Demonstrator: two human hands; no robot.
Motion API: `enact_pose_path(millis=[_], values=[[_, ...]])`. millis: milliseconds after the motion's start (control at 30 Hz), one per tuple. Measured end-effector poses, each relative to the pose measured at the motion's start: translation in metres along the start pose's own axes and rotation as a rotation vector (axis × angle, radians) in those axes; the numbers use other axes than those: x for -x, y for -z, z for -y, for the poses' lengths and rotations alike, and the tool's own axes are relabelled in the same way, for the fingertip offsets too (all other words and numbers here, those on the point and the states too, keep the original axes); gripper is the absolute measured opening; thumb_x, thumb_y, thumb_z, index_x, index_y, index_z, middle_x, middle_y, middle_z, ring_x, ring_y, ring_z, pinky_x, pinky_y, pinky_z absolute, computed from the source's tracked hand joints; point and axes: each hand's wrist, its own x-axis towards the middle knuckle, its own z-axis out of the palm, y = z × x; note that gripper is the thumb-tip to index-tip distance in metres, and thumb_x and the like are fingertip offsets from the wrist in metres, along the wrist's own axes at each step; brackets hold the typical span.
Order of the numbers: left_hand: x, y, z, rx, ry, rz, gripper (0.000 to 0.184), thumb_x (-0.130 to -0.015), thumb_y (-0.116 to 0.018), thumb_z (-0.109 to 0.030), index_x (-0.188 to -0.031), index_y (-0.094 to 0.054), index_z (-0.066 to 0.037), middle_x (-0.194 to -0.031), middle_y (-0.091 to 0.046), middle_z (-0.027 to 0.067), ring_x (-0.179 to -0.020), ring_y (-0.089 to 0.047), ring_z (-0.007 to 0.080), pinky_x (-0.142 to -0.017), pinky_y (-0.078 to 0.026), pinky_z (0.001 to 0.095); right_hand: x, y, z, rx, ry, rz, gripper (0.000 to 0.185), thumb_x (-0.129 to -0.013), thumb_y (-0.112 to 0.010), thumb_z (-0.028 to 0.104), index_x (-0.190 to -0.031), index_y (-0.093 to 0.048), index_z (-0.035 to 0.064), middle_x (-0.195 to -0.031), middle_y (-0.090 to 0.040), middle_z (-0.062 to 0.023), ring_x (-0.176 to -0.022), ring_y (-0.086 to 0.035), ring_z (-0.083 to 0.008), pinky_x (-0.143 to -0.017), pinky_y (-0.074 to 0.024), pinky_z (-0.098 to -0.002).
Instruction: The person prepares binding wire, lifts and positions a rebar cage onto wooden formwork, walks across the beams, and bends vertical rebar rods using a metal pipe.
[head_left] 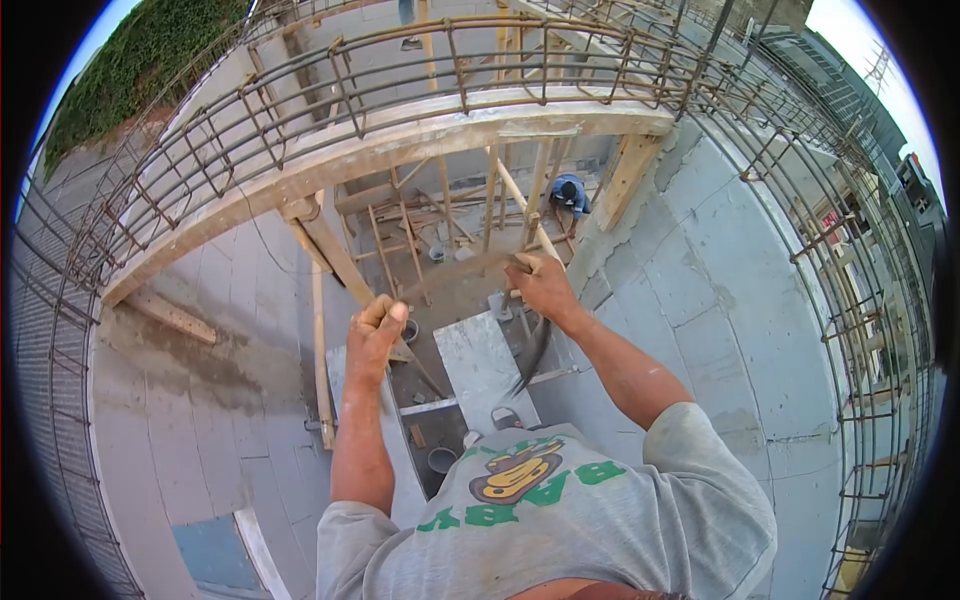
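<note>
My left hand [375, 335] is closed in a fist, thumb on top, in the middle of the head view. Farther right and a little higher, my right hand [543, 290] is closed too. A dark, flexible strip [540, 355] hangs in a curve below my right hand. A blurred brownish stretch of what looks like the same strip spans the gap between both fists. Another thin dark length drops from my left hand. The strip's exact kind cannot be made out. Below the hands lies a pale, stained board [480, 355], with a sandalled foot [506, 416] at its near end.
A wooden beam [400, 150] with a rebar cage [460, 65] crosses ahead. Grey block walls [720, 290] rise on both sides, with more rebar at right. Wooden props [320, 350] stand below. A co-worker in blue [570, 197] bends on the lower floor. A bucket [441, 460] sits below.
</note>
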Motion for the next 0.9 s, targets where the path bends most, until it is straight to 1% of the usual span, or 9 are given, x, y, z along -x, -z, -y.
enact_pose_path(millis=[67, 167, 267, 433, 533, 667, 733, 833, 900], values=[[0.003, 0.002, -0.003, -0.177, 0.078, 0.088, 0.039, -0.079, -0.065, -0.044, -0.071, -0.056, -0.007, -0.055, -0.041, -0.0056, -0.049, -0.036, 0.0056, -0.045, -0.025, 0.0234, 0.002, 0.008, -0.01, 0.175, 0.184, -0.097, 0.033, -0.083, -0.059, 0.038, -0.079, -0.066, 0.0064, -0.066, -0.061, -0.0167, -0.063, -0.06, -0.0327, -0.058, -0.045, -0.0405], [0.012, -0.006, -0.005, -0.331, 0.328, 0.283, 0.043, -0.076, -0.066, -0.047, -0.077, -0.063, -0.005, -0.054, -0.044, -0.0043, -0.052, -0.04, 0.0069, -0.048, -0.03, 0.0245, 0.007, 0.023, 0.002, 0.387, 0.269, 0.004, 0.031, -0.082, -0.06, 0.037, -0.075, -0.063, 0.0067, -0.065, -0.06, -0.0176, -0.064, -0.058, -0.0359, -0.057, -0.0447, -0.0426], [0.008, -0.02, 0.014, -0.24, 0.363, 0.477, 0.044, -0.075, -0.067, -0.049, -0.078, -0.063, -0.005, -0.055, -0.045, -0.0039, -0.051, -0.041, 0.0078, -0.049, -0.031, 0.0248, 0.014, 0.017, 0.007, 0.384, 0.328, 0.016, 0.032, -0.081, -0.061, 0.037, -0.072, -0.061, 0.0069, -0.062, -0.059, -0.0157, -0.061, -0.058, -0.0356, -0.055, -0.0443, -0.0437], [0.012, -0.01, 0.018, -0.097, 0.341, 0.728, 0.062, -0.068, -0.07, -0.055, -0.102, -0.062, -0.004, -0.077, -0.057, 0.0011, -0.071, -0.054, 0.011, -0.065, -0.043, 0.0252, 0.016, 0.023, -0.006, 0.464, 0.382, 0.104, 0.024, -0.082, -0.06, 0.033, -0.074, -0.062, 0.0096, -0.059, -0.058, -0.013, -0.058, -0.058, -0.0345, -0.054, -0.0452, -0.0445], [0.012, -0.008, 0.012, 0.091, 0.189, 0.72, 0.062, -0.073, -0.066, -0.056, -0.098, -0.061, 0.001, -0.072, -0.058, 0.003, -0.067, -0.054, 0.0133, -0.063, -0.042, 0.0268, 0.019, 0.02, -0.011, 0.467, 0.427, 0.143, 0.014, -0.077, -0.06, 0.025, -0.076, -0.064, 0.0117, -0.061, -0.06, -0.0115, -0.059, -0.06, -0.0327, -0.055, -0.0467, -0.0435], [0.004, -0.021, 0.015, -0.161, 0.427, 0.813, 0.056, -0.08, -0.06, -0.053, -0.104, -0.063, -0.003, -0.071, -0.055, 0.0014, -0.066, -0.053, 0.0112, -0.061, -0.043, 0.0246, 0.021, 0.013, -0.001, 0.386, 0.634, 0.164, 0.01, -0.07, -0.06, 0.017, -0.077, -0.064, 0.0122, -0.068, -0.063, -0.0101, -0.063, -0.062, -0.0305, -0.056, -0.0482, -0.0419], [0.006, -0.037, 0.01, -0.37, 0.534, 0.862, 0.053, -0.085, -0.055, -0.052, -0.103, -0.063, -0.003, -0.067, -0.054, 0.0012, -0.063, -0.052, 0.011, -0.059, -0.042, 0.0246, 0.021, 0.003, 0.004, 0.548, 0.543, 0.259, 0.013, -0.068, -0.06, 0.017, -0.079, -0.064, 0.0113, -0.072, -0.064, -0.0097, -0.065, -0.062, -0.0301, -0.058, -0.0489, -0.0415], [0.003, -0.054, 0.008, -0.545, 0.527, 0.911, 0.057, -0.087, -0.05, -0.054, -0.101, -0.064, -0.001, -0.063, -0.049, 0.0002, -0.057, -0.049, 0.0108, -0.053, -0.04, 0.0259, 0.021, -0.005, 0.004, 0.52, 0.61, 0.3, 0.015, -0.068, -0.061, 0.019, -0.08, -0.063, 0.0098, -0.069, -0.062, -0.0105, -0.064, -0.062, -0.0317, -0.058, -0.0482, -0.0434], [0.001, -0.062, 0.02, -0.128, 0.568, 0.971, 0.058, -0.088, -0.048, -0.054, -0.1, -0.064, 0.0, -0.062, -0.049, 0.0004, -0.054, -0.047, 0.0113, -0.049, -0.038, 0.0273, 0.022, -0.006, 0.009, 0.543, 0.633, 0.308, 0.014, -0.069, -0.062, 0.02, -0.078, -0.062, 0.0091, -0.068, -0.062, -0.011, -0.065, -0.062, -0.0319, -0.057, -0.0473, -0.044]])
